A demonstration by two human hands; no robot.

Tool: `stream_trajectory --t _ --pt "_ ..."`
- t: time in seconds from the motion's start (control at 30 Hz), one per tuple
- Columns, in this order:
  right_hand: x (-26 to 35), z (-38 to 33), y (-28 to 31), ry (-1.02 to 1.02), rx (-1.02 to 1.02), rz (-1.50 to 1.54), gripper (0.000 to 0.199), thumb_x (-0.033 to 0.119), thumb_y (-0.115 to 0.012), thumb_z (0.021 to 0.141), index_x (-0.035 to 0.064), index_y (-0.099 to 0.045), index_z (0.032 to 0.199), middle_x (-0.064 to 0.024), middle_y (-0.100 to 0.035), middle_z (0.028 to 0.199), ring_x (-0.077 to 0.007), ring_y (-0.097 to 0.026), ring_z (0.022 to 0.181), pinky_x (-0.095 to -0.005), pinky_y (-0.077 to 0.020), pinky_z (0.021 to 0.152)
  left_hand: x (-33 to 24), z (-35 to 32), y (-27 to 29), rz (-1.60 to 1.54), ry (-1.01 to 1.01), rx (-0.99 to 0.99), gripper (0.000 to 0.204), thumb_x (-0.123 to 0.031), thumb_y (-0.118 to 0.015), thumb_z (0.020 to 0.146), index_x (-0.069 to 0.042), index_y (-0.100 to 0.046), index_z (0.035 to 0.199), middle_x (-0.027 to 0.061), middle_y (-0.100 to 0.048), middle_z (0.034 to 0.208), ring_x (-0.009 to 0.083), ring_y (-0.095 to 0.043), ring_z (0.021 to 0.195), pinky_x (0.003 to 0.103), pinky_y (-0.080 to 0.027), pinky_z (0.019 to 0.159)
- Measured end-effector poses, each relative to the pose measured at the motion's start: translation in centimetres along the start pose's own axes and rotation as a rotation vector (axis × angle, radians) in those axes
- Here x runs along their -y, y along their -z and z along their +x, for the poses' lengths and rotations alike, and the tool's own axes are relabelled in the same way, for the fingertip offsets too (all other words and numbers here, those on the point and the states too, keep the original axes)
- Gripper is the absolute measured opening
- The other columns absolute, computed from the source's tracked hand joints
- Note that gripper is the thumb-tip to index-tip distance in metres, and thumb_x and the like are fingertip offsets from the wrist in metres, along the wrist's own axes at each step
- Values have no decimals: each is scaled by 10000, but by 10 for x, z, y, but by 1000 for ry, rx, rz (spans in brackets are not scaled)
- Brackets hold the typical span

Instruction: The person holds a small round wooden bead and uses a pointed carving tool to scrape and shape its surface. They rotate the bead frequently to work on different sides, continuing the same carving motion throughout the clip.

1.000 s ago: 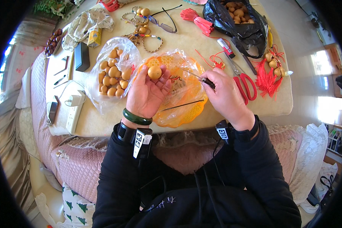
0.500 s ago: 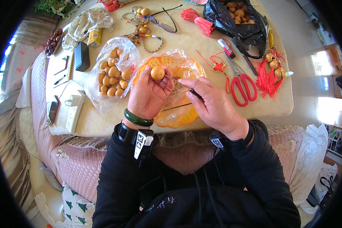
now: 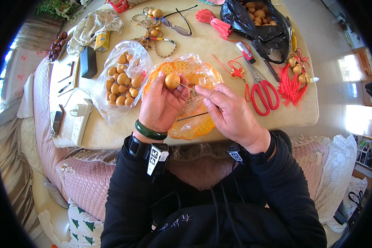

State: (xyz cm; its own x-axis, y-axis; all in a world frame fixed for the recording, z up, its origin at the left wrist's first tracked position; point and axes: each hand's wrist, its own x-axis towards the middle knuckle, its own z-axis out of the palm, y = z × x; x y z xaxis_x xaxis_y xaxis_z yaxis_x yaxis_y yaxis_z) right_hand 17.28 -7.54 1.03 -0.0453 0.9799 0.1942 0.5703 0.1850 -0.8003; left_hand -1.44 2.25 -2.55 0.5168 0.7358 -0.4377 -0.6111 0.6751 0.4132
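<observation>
A small round tan gourd (image 3: 172,81) rests in the fingers of my left hand (image 3: 161,105), which wears a green bangle at the wrist. My right hand (image 3: 235,115) pinches a thin metal spike (image 3: 188,87); its tip meets the gourd's right side, and its handle is hidden by my fingers. Whether the tip has gone in, I cannot tell. Beneath both hands lies an orange openwork tray (image 3: 206,127) covered with clear plastic. On it is a thin dark rod (image 3: 192,117). Left of my left hand, a clear plastic bag (image 3: 101,93) holds several small gourds (image 3: 122,78).
To the right lie red-handled scissors (image 3: 265,99), a red knotted cord (image 3: 237,72) and red tassels (image 3: 291,89) with gourds. A black bag (image 3: 235,18) of gourds stands at the far right. Sunglasses (image 3: 180,29) and bracelets (image 3: 165,49) lie at the back, a power strip (image 3: 79,128) at left.
My right hand has turned slightly, and the spike's dark handle, seen earlier, is now behind my fingers. The gourd has shifted a little to the right and down.
</observation>
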Motion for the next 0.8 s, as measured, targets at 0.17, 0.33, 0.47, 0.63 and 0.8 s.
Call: stream_trajectory --t 0.17,0.33,0.47,0.63,0.8 --pt "-1 1 -1 16 -4 -14 305 61 -617 932 64 -662 1234 -153 -610 930 -346 -651 781 -405 -534 671 0 0 2 19 -6 22 310 -326 -438 1083 -54 -565 1159 92 -653 1086 221 -630 1006 374 -519 896" --pt "-2 0 -3 49 -40 15 301 30 -621 939 38 -665 1236 -126 -572 869 -267 -597 725 -351 -493 644 2 1 5 72 -39 25 284 -337 -455 1078 -93 -570 1165 81 -663 1105 205 -627 1027 370 -511 906" --pt "-4 -1 -4 28 -32 6 302 60 -623 936 72 -666 1234 -146 -602 911 -340 -644 769 -399 -531 663 6 0 2 122 -71 32 274 -330 -465 1078 -93 -576 1156 81 -666 1096 203 -628 1024 366 -510 905" --pt "-7 2 -9 24 -90 252 281 51 -623 962 31 -672 1238 -106 -580 835 -194 -578 700 -312 -482 625 8 -5 -8 110 -127 37 249 -273 -481 1077 -62 -604 1128 89 -670 1072 207 -638 983 346 -517 888" --pt "-8 0 -8 -314 31 691 268 76 -609 996 2 -669 1246 -62 -594 815 -113 -561 728 -279 -489 673 7 -10 -13 153 -189 109 240 -262 -509 1068 -63 -613 1152 102 -673 1138 216 -648 1034 339 -514 915"
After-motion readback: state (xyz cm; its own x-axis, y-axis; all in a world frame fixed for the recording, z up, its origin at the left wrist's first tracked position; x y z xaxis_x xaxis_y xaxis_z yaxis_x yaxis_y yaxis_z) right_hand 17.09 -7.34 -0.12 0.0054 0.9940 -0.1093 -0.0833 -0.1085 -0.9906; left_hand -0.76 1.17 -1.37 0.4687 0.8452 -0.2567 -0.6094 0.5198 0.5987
